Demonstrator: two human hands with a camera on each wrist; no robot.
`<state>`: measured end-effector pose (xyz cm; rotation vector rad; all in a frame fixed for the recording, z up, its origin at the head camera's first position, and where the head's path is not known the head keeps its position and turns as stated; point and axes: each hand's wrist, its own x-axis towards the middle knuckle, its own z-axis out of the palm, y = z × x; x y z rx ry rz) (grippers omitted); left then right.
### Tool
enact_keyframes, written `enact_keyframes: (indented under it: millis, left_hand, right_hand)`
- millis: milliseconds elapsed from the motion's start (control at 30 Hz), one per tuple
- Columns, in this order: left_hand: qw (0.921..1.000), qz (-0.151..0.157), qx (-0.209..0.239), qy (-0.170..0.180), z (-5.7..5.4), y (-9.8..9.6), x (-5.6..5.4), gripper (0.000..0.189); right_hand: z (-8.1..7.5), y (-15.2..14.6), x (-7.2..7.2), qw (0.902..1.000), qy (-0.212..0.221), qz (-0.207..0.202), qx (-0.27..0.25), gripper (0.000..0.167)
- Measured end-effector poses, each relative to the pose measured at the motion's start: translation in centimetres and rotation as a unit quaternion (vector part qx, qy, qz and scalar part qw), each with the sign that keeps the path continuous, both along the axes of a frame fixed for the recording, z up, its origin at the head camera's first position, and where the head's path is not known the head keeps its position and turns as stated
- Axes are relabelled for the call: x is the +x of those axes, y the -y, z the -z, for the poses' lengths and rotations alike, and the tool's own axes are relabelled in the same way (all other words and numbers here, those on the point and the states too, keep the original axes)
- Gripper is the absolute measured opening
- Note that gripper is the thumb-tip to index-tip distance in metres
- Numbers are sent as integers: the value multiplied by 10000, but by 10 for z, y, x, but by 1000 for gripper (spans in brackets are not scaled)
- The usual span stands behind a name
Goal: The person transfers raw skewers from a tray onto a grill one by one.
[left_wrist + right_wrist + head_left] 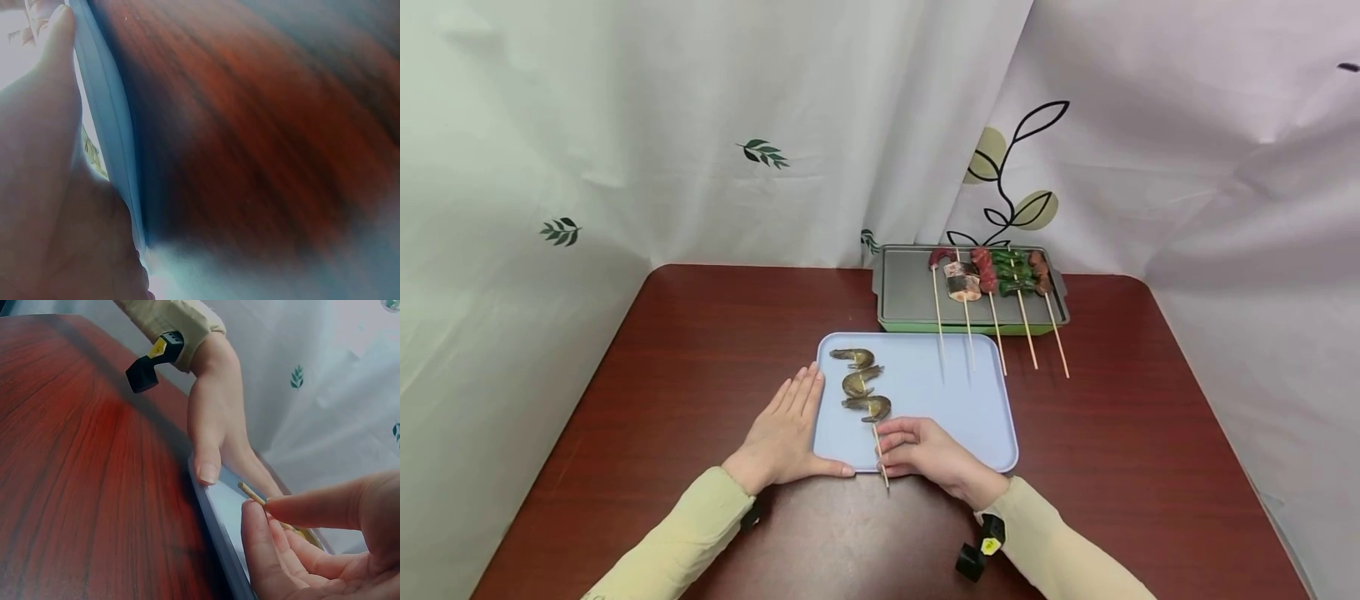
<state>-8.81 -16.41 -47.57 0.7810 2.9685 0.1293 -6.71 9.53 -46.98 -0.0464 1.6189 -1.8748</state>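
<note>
A skewer of shrimp (867, 408) lies along the left part of a pale blue tray (955, 425), its bare stick reaching past the near edge. My right hand (928, 454) pinches that wooden stick (251, 491) between thumb and fingers close to its lower end. At the tray's left near corner my left hand (782, 433) rests with fingers straight along the left side and thumb along the near edge. In the left wrist view the tray's rim (112, 112) runs beside the left hand (37, 156).
Behind the tray stands a grey grill pan (913, 292) with a green base. Several skewers lie on it, among them fish (962, 282), red meat (983, 271) and green peppers (1013, 273), their sticks overhanging the tray and table. A white curtain (775, 83) surrounds the reddish-brown table (700, 358).
</note>
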Motion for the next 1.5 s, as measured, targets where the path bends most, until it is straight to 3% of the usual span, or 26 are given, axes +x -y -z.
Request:
enact_keyframes:
  millis: [333, 633, 933, 1233, 1500]
  left_hand:
    - [9999, -6, 118, -17, 1, 2, 4, 143]
    - [9995, 49, 259, -180, 6, 3, 2, 145]
    - [9995, 26, 293, -118, 3, 2, 1, 143]
    - [9999, 38, 34, -132, -2, 0, 1, 144]
    - [10000, -30, -22, 68, -2, -1, 2, 145]
  right_hand:
    - [0, -4, 2, 10000, 75, -12, 17, 48]
    - [-3, -4, 1, 9999, -124, -12, -3, 50]
    - [-7, -8, 1, 9995, -277, 3, -117, 51]
    - [-16, -9, 1, 9990, -398, -25, -220, 52]
    - [-22, -13, -3, 9974, -684, -127, -189, 53]
